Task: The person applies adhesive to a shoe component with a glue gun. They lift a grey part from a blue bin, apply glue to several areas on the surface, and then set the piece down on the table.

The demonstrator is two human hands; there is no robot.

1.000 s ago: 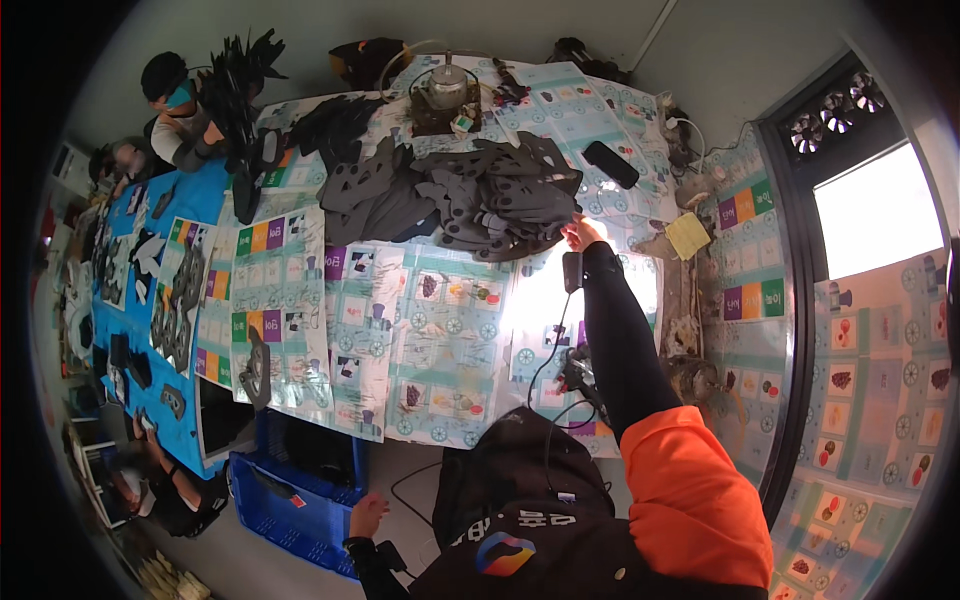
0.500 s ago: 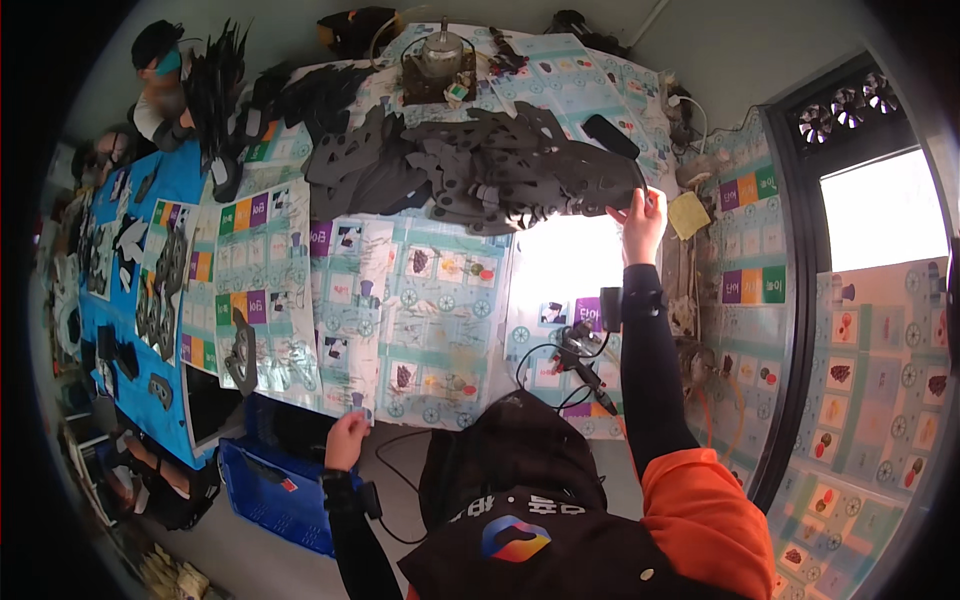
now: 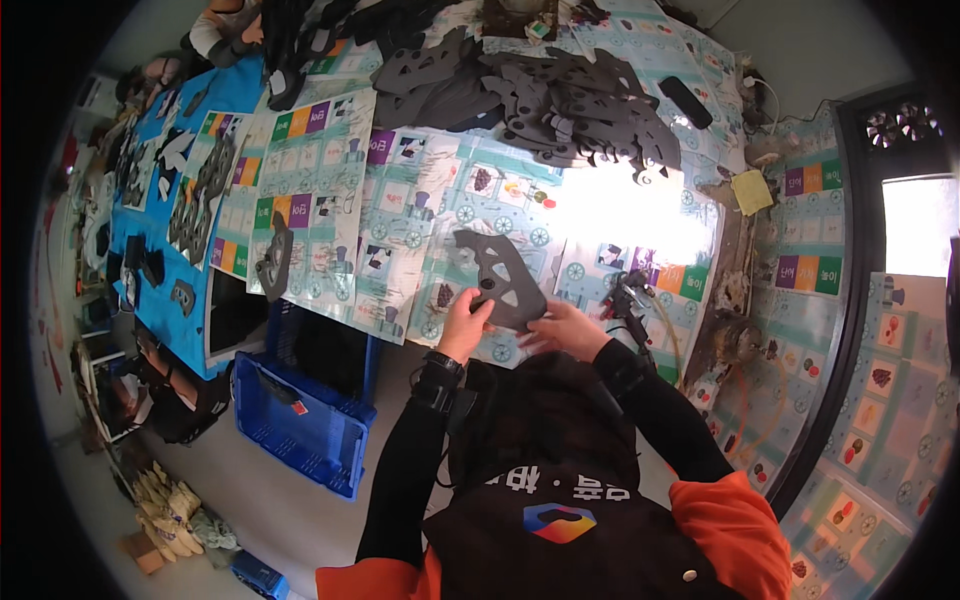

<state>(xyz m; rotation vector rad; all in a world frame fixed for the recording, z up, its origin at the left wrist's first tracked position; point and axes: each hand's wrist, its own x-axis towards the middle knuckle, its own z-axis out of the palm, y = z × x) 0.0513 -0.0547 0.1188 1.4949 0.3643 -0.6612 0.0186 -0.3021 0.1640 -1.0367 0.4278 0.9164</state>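
I hold a flat dark grey cut-out piece [image 3: 516, 302] with triangular and round holes over the near part of the table. My left hand [image 3: 464, 326] is closed on its lower left edge, the thumb on top. The fingers of my right hand [image 3: 563, 332] grip its lower right corner. Farther back lies a spread-out pile of similar dark grey pieces [image 3: 570, 100]. One more such piece [image 3: 273, 262] rests at the table's near left edge. To the right of my hands is a black hand tool [image 3: 630, 300] with a hose or cable.
A patterned sheet [image 3: 400, 215] covers the table. A black phone-like object [image 3: 686, 102] lies at the far right. Below the table's left edge stands a blue crate [image 3: 300, 425]. A co-worker [image 3: 228, 38] is at the far left, beside a blue-covered table [image 3: 160, 290].
My right hand has come back from the pile with one dark grey piece. My left hand has risen from the table edge and now grips it too. The view has shifted.
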